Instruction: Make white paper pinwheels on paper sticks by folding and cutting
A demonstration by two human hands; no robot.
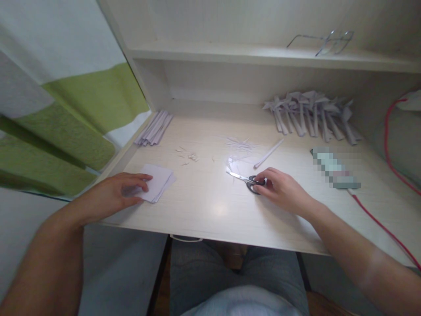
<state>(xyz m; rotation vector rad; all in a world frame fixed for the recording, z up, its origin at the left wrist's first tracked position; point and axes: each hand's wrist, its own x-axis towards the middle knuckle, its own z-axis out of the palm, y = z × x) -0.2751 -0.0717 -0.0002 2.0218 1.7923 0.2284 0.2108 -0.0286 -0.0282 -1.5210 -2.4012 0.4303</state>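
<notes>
My left hand (120,193) lies on a small stack of white square papers (158,181) at the desk's front left, thumb and fingers pinching its near corner. My right hand (283,189) rests on the desk in the middle, fingers on the black handles of a pair of scissors (245,179) that lies flat, blades pointing left. Thin paper offcuts (240,145) and a folded white strip (268,153) lie just beyond the scissors.
A pile of folded paper pieces (312,115) sits at the back right, a bundle of long strips (154,128) at the back left. A blurred flat object (335,169) with a red cable (384,226) lies right. Glasses (325,40) rest on the shelf.
</notes>
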